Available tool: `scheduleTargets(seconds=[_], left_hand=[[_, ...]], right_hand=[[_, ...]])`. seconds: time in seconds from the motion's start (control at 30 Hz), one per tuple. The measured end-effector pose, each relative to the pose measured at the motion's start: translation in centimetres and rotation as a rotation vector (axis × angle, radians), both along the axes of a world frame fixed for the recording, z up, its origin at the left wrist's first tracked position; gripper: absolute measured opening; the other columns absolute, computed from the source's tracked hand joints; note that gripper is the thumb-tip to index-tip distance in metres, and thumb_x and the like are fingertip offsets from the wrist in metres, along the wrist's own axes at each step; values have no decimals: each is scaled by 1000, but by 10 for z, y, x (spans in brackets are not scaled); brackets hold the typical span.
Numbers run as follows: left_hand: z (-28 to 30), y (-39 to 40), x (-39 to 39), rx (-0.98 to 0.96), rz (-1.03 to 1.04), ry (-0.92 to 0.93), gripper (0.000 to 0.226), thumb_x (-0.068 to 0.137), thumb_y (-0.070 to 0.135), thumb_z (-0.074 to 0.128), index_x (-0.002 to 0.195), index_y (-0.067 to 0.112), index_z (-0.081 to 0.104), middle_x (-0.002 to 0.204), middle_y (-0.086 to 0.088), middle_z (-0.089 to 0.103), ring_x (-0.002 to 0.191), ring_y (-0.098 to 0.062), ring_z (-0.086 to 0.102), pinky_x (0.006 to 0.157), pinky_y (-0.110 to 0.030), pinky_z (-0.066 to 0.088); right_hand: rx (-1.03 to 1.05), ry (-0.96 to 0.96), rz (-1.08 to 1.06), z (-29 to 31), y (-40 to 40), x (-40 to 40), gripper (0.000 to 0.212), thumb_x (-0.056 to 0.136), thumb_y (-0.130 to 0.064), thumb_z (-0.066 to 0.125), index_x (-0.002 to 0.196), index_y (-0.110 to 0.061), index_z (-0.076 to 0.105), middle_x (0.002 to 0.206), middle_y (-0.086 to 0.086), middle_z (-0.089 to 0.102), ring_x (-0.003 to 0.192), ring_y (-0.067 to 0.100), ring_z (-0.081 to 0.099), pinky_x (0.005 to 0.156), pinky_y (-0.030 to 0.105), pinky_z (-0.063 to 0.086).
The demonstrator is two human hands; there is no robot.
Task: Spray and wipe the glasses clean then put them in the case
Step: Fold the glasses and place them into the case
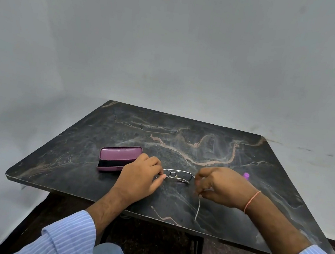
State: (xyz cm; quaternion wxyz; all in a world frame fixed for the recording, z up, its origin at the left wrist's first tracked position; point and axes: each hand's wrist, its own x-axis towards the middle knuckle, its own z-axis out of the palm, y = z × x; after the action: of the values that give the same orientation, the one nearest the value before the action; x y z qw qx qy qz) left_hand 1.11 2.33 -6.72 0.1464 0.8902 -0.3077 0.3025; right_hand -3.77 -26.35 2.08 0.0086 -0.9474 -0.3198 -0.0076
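Thin metal-framed glasses [178,175] sit between my hands on the dark marble table [181,140]. My left hand [142,173] pinches the frame's left end. My right hand [220,186] holds the right end, fingers curled around the temple arm, which sticks out toward me past the hand. A purple glasses case [118,158] lies open just left of my left hand, its dark inside showing. A small purple object [246,175], possibly the spray bottle, peeks out behind my right hand, mostly hidden.
The table's near edge [93,196] runs just under my forearms, with my knees below it. A pale wall rises behind the table. No cloth is visible.
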Motion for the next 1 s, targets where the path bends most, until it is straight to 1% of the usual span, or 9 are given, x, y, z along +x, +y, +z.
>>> scheduleTargets(seconds=[0.1,0.2,0.33,0.47,0.63,0.73,0.8,0.9,1.0], left_hand=[[-1,-1,0,-6,4,-13,17,95,44,78,90,28,79,98,16,72,87,-12,62,63,-20,52],[-2,-1,1,-1,-4,-17,17,96,45,77,91,28,79,99,17,73,87,-12,62,63,-20,53],[-3,-3,2,16,-14,-19,17,96,45,77,91,29,80,99,17,73,88,-12,62,65,-19,51],[-2,-2,3,25,-18,-13,17,96,46,77,92,30,80,99,18,73,88,-10,63,67,-15,46],[-1,0,0,-50,-29,34,17,101,48,69,102,32,76,101,18,76,91,-10,64,74,-25,57],[1,1,-5,-91,-25,62,23,103,51,62,109,33,76,102,18,78,94,-9,65,77,-27,57],[2,2,-8,-93,-25,75,28,102,56,61,112,34,75,102,19,77,95,-8,65,77,-27,58],[1,3,-11,-84,-29,87,36,97,65,64,116,36,73,103,20,76,95,-7,65,73,-26,59],[1,5,-12,-59,-29,103,43,92,69,69,121,37,71,107,21,76,98,-5,65,73,-23,58]], right_hand=[[-7,7,-11,0,5,-1,17,92,-36,70,104,-38,82,116,-17,69,102,8,68,81,31,54],[-21,-3,-21,-2,9,1,22,91,-44,68,108,-39,81,117,-19,69,103,6,67,83,33,55],[-45,-32,-42,-4,16,5,26,92,-50,65,109,-39,80,115,-18,69,102,7,67,80,35,56],[-36,-79,-87,-7,25,8,25,93,-52,66,107,-39,81,111,-17,70,100,7,67,77,34,55],[-2,-145,-179,-15,37,12,25,93,-52,66,103,-34,80,104,-12,70,95,14,69,70,35,55],[3,-199,-230,-21,44,14,26,94,-53,64,104,-34,78,105,-11,71,95,15,69,69,33,55],[24,-224,-260,-25,47,15,25,94,-53,64,102,-33,78,102,-10,72,93,16,69,67,32,53],[58,-242,-311,-30,51,16,23,93,-51,61,97,-32,73,97,-11,73,89,16,70,67,32,56],[77,-261,-346,-33,53,18,21,90,-51,60,100,-33,66,97,-11,75,89,17,71,70,35,58]])
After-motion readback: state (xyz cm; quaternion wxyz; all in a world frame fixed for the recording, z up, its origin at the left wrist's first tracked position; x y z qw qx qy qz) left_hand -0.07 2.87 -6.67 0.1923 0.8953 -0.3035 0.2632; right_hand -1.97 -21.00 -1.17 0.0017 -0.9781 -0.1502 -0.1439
